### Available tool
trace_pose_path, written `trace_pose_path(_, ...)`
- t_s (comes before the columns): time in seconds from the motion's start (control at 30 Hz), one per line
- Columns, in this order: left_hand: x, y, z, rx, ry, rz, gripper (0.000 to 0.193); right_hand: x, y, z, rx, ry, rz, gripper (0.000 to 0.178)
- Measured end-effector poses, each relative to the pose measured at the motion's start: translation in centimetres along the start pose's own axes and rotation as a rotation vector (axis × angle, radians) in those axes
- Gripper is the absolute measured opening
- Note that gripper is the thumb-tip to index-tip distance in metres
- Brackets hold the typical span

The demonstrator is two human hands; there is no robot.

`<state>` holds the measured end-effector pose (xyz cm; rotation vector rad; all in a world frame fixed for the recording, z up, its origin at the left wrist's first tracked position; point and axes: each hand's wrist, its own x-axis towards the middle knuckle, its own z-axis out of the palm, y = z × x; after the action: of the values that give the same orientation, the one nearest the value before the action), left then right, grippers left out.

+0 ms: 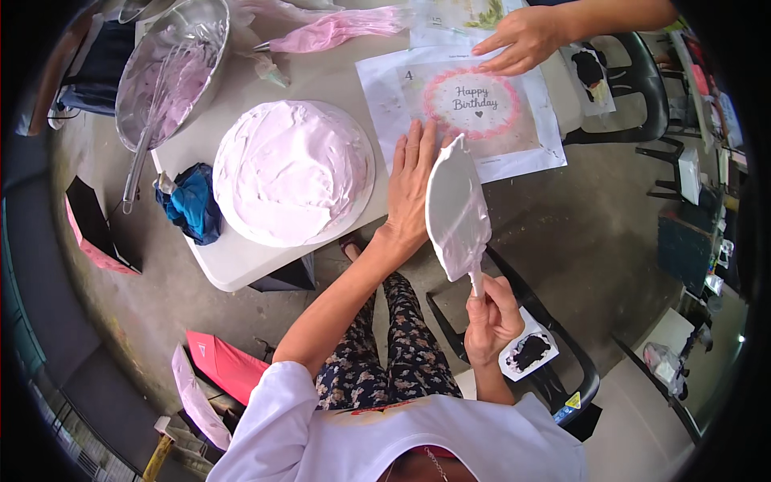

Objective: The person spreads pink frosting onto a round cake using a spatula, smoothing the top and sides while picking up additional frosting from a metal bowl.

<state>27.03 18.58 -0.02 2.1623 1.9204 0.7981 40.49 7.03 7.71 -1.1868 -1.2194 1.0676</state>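
Note:
A round cake (293, 173) covered in rough, pale pink frosting sits on a thin white board near the table corner. My left hand (414, 181) lies flat, fingers stretched, between the cake and a printed sheet (389, 104) with a picture of a pink-bordered cake. Its fingertips reach the sheet's near edge. In my right hand (491, 317) is the handle of a broad spatula (459, 213), held upright off the table's front edge. Pale pink frosting coats its blade, which partly covers the sheet. Another person's hand (526, 40) rests at the sheet's far edge.
A metal bowl (210, 84) of pink frosting with a whisk (148, 128) stands at the far left. Beside the cake lies a crumpled blue cloth (193, 205). Pink piping bags (337, 34) lie at the back. Black chairs (642, 88) stand at the right.

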Motion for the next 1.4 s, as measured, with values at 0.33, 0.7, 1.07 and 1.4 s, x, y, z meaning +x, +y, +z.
trace_pose_path(0.33, 1.5, -0.6, 1.4, -0.138, 0.125, -0.103, 0.036, 0.6, -0.1, 0.3, -0.057, -0.082, -0.03, 0.03)
trace_pose_path(0.7, -9.8, -0.3, -3.9, -0.323, -0.012, -0.046, 0.055, 0.3, 0.8, -0.1, -0.022, -0.021, 0.115, 0.028)
trace_pose_path(1.07, -19.8, -3.2, -8.3, -0.104, 0.162, -0.282, 0.045, -3.5, 5.7, 5.9, 0.067, -0.06, 0.273, 0.032)
trace_pose_path(1.4, -20.8, -3.3, -7.7, -0.14, 0.148, -0.307, 0.045, -4.2, 4.6, 6.0, 0.054, -0.147, 0.304, 0.03)
